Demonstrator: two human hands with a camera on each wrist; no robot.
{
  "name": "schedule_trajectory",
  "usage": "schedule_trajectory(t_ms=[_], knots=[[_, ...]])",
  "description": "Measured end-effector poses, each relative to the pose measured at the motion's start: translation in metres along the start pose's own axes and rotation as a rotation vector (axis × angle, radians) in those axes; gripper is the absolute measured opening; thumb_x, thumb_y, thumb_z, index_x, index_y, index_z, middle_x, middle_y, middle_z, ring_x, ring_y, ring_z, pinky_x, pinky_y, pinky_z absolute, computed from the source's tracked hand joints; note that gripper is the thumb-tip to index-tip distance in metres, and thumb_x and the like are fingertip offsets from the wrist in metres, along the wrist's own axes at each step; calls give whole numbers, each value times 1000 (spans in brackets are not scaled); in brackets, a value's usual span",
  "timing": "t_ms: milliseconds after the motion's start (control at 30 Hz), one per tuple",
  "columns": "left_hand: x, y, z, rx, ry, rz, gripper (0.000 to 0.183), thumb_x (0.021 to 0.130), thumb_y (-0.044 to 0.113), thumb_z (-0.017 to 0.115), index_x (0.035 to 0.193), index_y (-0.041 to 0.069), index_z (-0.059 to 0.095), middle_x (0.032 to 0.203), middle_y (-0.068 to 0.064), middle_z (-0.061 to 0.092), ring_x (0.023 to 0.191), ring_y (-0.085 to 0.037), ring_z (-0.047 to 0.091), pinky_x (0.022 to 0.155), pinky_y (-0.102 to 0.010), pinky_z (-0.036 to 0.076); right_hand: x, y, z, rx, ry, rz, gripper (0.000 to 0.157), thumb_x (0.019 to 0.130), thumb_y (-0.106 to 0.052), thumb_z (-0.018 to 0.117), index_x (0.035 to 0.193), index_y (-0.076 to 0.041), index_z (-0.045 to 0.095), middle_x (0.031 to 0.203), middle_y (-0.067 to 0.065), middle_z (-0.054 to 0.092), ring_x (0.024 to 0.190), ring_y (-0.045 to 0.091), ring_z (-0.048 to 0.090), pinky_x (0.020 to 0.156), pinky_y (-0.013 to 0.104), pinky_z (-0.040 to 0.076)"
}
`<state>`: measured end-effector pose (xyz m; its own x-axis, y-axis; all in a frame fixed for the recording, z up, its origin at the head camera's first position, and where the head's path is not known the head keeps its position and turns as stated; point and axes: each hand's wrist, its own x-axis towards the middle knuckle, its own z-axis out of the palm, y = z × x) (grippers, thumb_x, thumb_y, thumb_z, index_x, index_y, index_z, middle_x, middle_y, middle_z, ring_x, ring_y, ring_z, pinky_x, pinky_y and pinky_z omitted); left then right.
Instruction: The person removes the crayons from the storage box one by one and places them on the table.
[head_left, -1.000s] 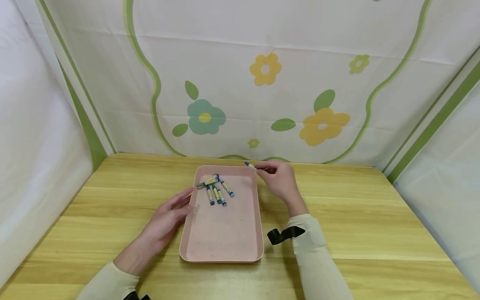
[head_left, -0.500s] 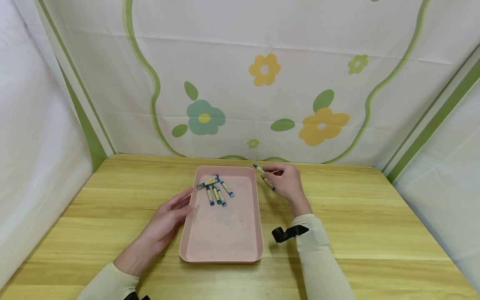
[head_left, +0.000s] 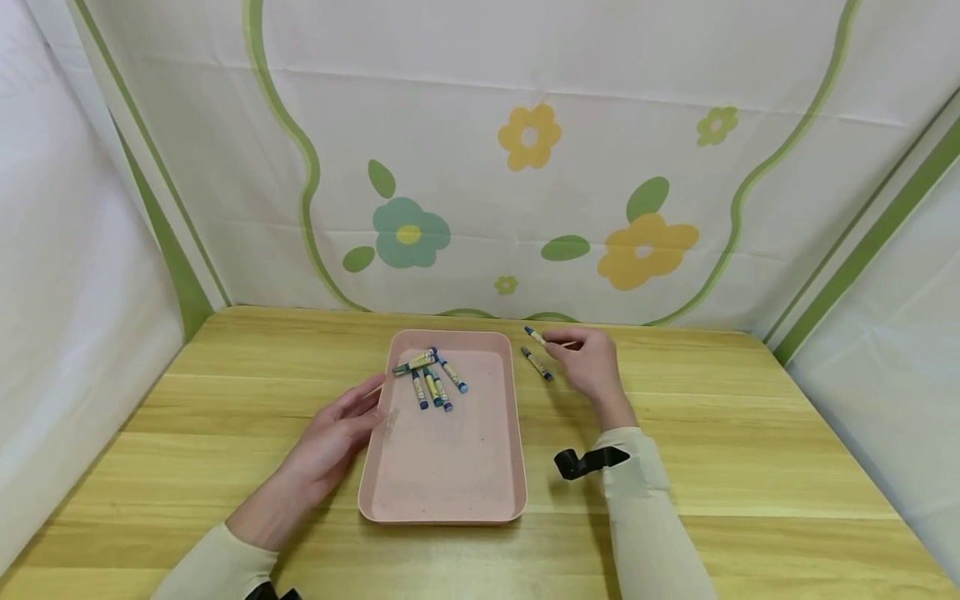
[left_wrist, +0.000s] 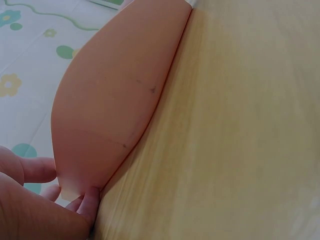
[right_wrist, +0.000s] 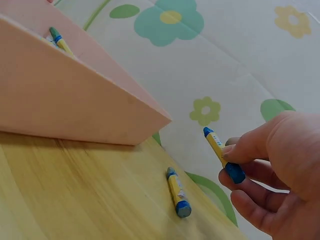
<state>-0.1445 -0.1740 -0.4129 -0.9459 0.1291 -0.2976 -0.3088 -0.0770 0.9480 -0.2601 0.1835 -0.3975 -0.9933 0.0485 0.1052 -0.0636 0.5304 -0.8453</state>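
My right hand (head_left: 588,362) pinches a blue-tipped crayon (head_left: 535,336) with a yellow wrapper between thumb and fingers, above the table right of the tray; the right wrist view shows this crayon (right_wrist: 215,144) held tilted. Below it a second crayon (right_wrist: 176,191), with a dull bluish-grey tip and blue end, lies on the table beside the tray's right wall. The pink tray (head_left: 450,475) holds several crayons (head_left: 420,390) grouped in its upper left part. My left hand (head_left: 333,437) touches the tray's left side with its fingers extended along the outer wall (left_wrist: 107,100).
The wooden table (head_left: 712,433) extends on both sides of the tray. Behind it hangs a white cloth (head_left: 465,150) printed with flowers, and more white cloth (head_left: 82,250) closes the left side. A black wrist mount (head_left: 591,461) sits on the right sleeve.
My right hand has moved right, away from the tray's upper right corner, still pinching the blue-tipped crayon. The crayon on the table has come into full view. My left hand has stayed put.
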Motion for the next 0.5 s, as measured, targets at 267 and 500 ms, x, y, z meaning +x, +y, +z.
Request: schedule_trajectory(t_ms=[267, 500], knots=[[-1, -1, 0, 6, 1, -12, 65, 108, 11, 55, 168, 18, 32, 176, -10, 28, 159, -27, 33, 98, -11, 48, 1, 12, 10, -51, -27, 65, 20, 98, -16, 74, 115, -9, 83, 113, 14, 81, 101, 26, 75, 78, 24, 56], [-1, 1, 0, 7, 4, -15, 65, 108, 10, 55, 168, 19, 32, 176, -10, 29, 159, -27, 34, 99, -12, 48, 2, 17, 15, -80, -22, 85, 20, 98, -17, 74, 114, -8, 83, 109, 14, 81, 97, 25, 74, 75, 24, 56]])
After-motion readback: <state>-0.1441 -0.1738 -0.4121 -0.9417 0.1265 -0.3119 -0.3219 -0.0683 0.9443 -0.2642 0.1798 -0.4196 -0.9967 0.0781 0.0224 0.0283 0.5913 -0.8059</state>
